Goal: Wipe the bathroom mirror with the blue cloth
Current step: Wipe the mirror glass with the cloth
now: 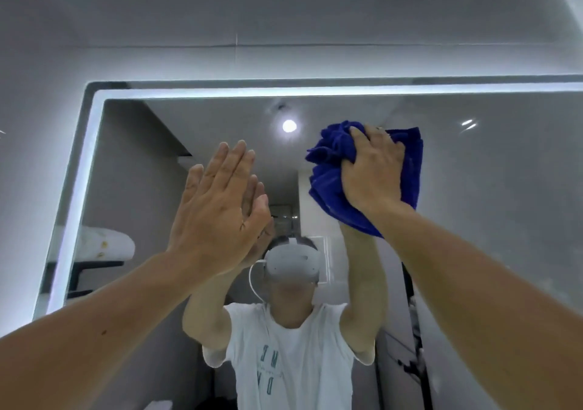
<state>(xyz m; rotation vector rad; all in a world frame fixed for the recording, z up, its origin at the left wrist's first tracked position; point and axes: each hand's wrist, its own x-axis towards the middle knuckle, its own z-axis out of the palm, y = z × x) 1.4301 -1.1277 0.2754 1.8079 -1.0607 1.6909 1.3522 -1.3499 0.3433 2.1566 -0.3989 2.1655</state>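
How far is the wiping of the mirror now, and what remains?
Done: cannot be judged; no clear wiped patch shows. In hand: the right hand grips the bunched blue cloth against the upper part of the mirror, while the left hand lies flat, fingers straight, at the glass. Left: probably most of the mirror, lower and to both sides.

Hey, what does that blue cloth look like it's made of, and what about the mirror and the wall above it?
The blue cloth, bunched under the right hand, looks like soft microfibre or terry: a fuzzy, matte nap in loose folds. The mirror is glossy glass, giving clear reflections, with a lit frosted strip along its edge. The wall seems to be smooth grey tile or panel, with thin joint lines and a faint sheen.
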